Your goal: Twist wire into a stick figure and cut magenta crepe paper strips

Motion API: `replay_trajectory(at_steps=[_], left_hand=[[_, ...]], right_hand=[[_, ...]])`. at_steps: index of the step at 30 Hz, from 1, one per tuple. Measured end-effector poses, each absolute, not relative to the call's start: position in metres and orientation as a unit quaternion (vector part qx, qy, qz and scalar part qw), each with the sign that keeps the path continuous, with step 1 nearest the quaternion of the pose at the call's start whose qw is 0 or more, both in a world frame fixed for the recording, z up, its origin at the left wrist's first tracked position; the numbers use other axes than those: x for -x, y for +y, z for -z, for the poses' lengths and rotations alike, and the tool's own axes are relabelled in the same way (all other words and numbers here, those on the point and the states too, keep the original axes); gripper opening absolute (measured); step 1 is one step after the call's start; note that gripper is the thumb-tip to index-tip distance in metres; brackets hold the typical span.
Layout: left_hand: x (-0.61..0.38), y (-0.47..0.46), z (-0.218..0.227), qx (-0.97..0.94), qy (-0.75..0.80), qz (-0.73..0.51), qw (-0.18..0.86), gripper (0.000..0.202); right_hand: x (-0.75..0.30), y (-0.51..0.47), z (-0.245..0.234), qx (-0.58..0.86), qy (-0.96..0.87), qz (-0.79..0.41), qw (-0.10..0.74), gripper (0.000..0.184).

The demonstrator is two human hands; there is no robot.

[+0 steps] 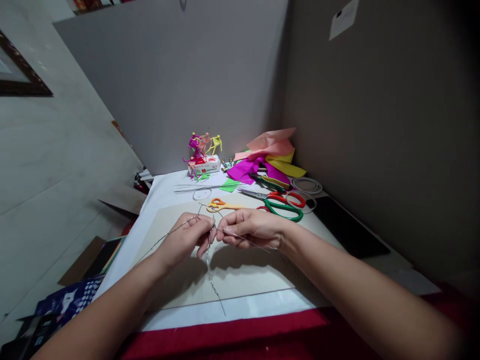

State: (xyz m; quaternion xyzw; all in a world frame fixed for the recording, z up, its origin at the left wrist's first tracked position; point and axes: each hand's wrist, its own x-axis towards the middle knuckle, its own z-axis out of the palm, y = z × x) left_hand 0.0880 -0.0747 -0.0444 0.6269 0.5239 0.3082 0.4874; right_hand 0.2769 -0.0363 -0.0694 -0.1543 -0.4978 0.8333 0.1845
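My left hand (185,237) and my right hand (251,227) meet above the table, with fingertips pinching a join of thin twisted metal wire (210,282). One twisted strand runs from the join past my left hand toward the lower left. Another hangs down over the pale cutting mat (240,280), and a straight end passes under my right hand toward the right. A small pair of orange-handled scissors (221,205) lies just beyond my hands, nearest my right fingers.
Farther back lie red-and-green-handled scissors (284,210), green-handled pliers (268,182), a bundle of straight wires (198,188), a white wire coil (307,186), colored tissue paper (262,160) and wrapped wire figures on a white box (203,165). Walls rise behind and right of the table.
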Motion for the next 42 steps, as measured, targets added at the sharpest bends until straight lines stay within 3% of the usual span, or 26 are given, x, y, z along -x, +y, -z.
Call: replay_trajectory(at_steps=[6,11,17,22,24,27,32,37,42], left_hand=[[-0.09,-0.074,0.04,-0.573,0.511,-0.299,0.567,0.038],[-0.087,-0.071,0.041,-0.561,0.501,-0.265,0.603,0.04],[-0.087,-0.069,0.042,-0.561,0.5,-0.238,0.616,0.036],[-0.089,-0.065,0.041,-0.539,0.491,-0.261,0.633,0.031],[-0.088,-0.063,0.041,-0.536,0.496,-0.273,0.627,0.032],[-0.087,-0.064,0.041,-0.539,0.502,-0.285,0.613,0.033],[-0.088,-0.067,0.044,-0.558,0.517,-0.298,0.577,0.036],[-0.086,-0.068,0.047,-0.589,0.501,-0.273,0.572,0.035],[-0.081,-0.069,0.048,-0.616,0.479,-0.254,0.572,0.036]], right_hand=[[-0.271,-0.038,0.072,0.187,-0.536,-0.796,0.211,0.022],[-0.272,-0.039,0.067,0.252,-0.634,-0.678,0.274,0.015],[-0.279,-0.042,0.056,0.307,-0.794,-0.457,0.257,0.009],[-0.268,-0.053,0.064,0.341,-0.878,-0.117,0.314,0.018],[-0.263,-0.056,0.07,0.319,-0.89,-0.035,0.323,0.022],[-0.262,-0.055,0.072,0.316,-0.882,-0.112,0.33,0.019],[-0.272,-0.044,0.062,0.272,-0.788,-0.482,0.27,0.021],[-0.276,-0.038,0.063,0.298,-0.731,-0.561,0.249,0.018],[-0.277,-0.036,0.068,0.173,-0.633,-0.73,0.189,0.021]])
